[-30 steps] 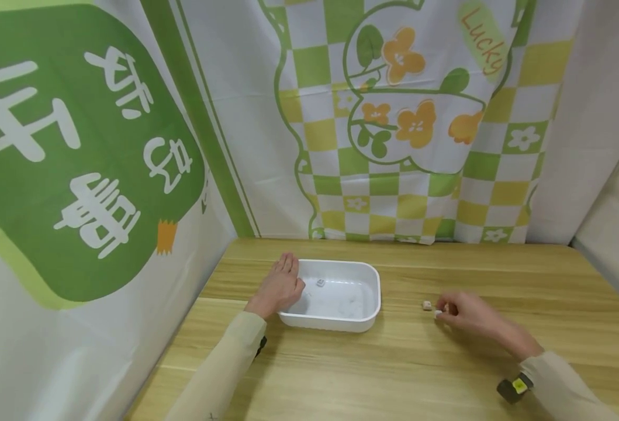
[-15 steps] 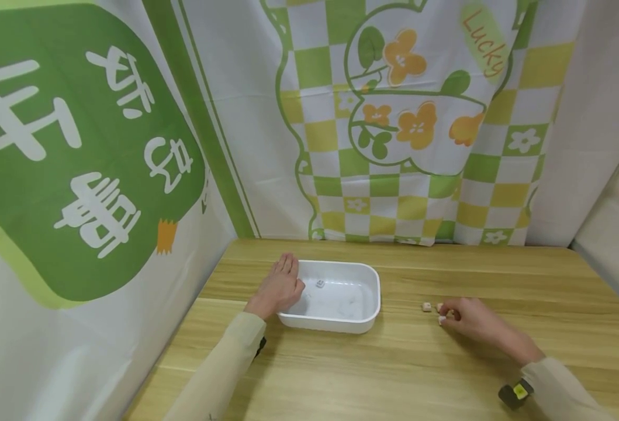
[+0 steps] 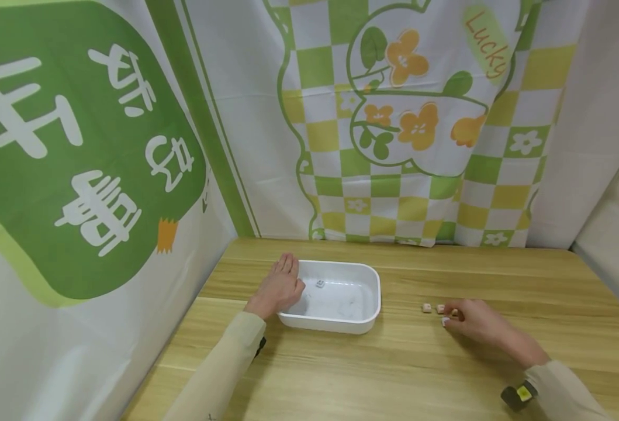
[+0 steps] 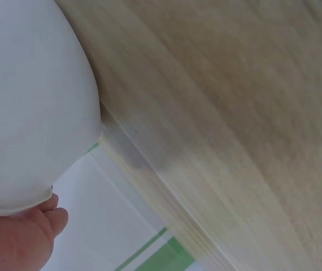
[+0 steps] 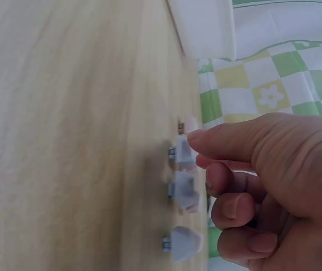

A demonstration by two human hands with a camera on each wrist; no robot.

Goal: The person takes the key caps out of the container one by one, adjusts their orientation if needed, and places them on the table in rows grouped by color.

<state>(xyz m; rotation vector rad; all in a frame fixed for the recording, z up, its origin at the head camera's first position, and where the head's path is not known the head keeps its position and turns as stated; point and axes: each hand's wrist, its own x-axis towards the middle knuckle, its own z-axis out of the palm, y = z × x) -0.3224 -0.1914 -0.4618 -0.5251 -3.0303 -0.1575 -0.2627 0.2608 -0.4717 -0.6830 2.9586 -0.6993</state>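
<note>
My left hand (image 3: 276, 289) holds the left rim of a white rectangular plastic tray (image 3: 374, 298), its fingers along the outside and its thumb over the edge. One small whitish piece (image 3: 320, 284) lies inside, near the back left. To the right, my right hand (image 3: 480, 323) is low over the table, thumb and forefinger at a small white keycap-like piece (image 3: 445, 321), which they seem to pinch. Behind it sit similar pinkish-white pieces (image 3: 426, 308) in a short row, partly covered by the fingers. In the right wrist view, several such pieces (image 5: 186, 244) show small grey pegs.
The wood-grain table (image 3: 341, 374) ends at a wall hung with a green-and-yellow checked cloth (image 3: 372, 193). On the left hangs a green-and-white printed cloth (image 3: 104, 234) alongside the table. A pale wall (image 3: 614, 222) borders the right side.
My right hand has shifted slightly right and toward me, with the small white piece moving along at its fingertips. More of the row behind shows. The left hand and tray have stayed put.
</note>
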